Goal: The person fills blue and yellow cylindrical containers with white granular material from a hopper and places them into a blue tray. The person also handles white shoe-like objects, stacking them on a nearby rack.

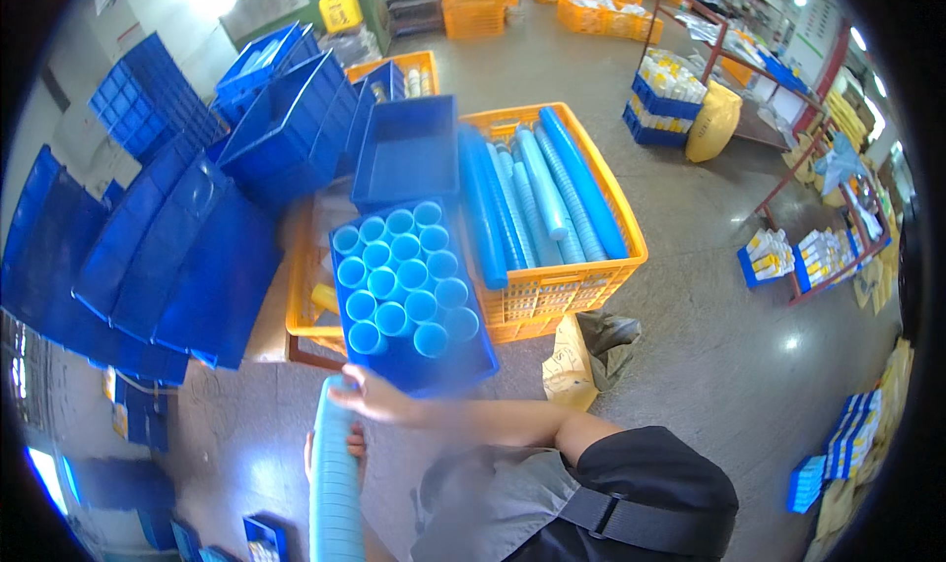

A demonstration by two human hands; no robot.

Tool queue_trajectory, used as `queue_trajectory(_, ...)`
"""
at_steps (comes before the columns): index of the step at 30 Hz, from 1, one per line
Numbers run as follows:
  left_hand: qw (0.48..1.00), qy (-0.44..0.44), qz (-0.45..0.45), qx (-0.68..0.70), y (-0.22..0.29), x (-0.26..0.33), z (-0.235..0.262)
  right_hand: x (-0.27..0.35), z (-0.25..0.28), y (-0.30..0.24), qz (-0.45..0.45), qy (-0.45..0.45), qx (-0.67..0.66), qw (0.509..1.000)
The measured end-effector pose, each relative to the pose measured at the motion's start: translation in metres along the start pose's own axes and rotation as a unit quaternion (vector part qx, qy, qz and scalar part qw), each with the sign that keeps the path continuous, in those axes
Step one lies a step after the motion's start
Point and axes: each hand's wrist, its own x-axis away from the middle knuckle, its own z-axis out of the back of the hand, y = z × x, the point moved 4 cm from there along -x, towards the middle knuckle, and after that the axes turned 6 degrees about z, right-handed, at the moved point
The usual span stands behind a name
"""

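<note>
I hold a tall stack of light blue cups (333, 483) upright in front of me. My right hand (374, 396) grips the stack near its top. My left hand (353, 446) steadies it lower down and is mostly hidden behind it. Just beyond the stack's top stands a dark blue bin (463, 363), partly filled with upright stacks of blue cups (402, 276). To its right an orange crate (581, 276) holds several long stacks of blue cups (537, 202) lying on their sides.
An empty dark blue bin (409, 148) sits behind the filled one. Stacked blue bins (187, 247) lean at the left. An orange crate (305, 311) lies under the bin. A crumpled brown bag (581, 355) lies on the concrete floor. Shelves with boxes (798, 257) stand at right.
</note>
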Motion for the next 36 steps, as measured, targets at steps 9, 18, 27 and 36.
queue_trajectory(9, 0.991, 0.027, 0.056, -0.12, -0.099, -0.001, -0.044, 0.037, 0.035, 0.017, -0.162, 0.068, -0.573, 0.801)
queue_trajectory(18, 0.897, 0.158, 0.026, -0.411, -0.105, 0.009, -0.079, 0.05, 0.059, -0.013, -0.202, 0.127, -0.467, 0.851)
queue_trajectory(27, 0.865, 0.157, 0.092, -0.468, -0.028, 0.017, -0.091, 0.008, 0.005, -0.002, -0.126, 0.088, -0.467, 0.871)
queue_trajectory(36, 0.779, 0.19, 0.148, -0.579, 0.029, 0.024, -0.103, 0.007, -0.028, -0.001, -0.16, 0.128, -0.445, 0.872)
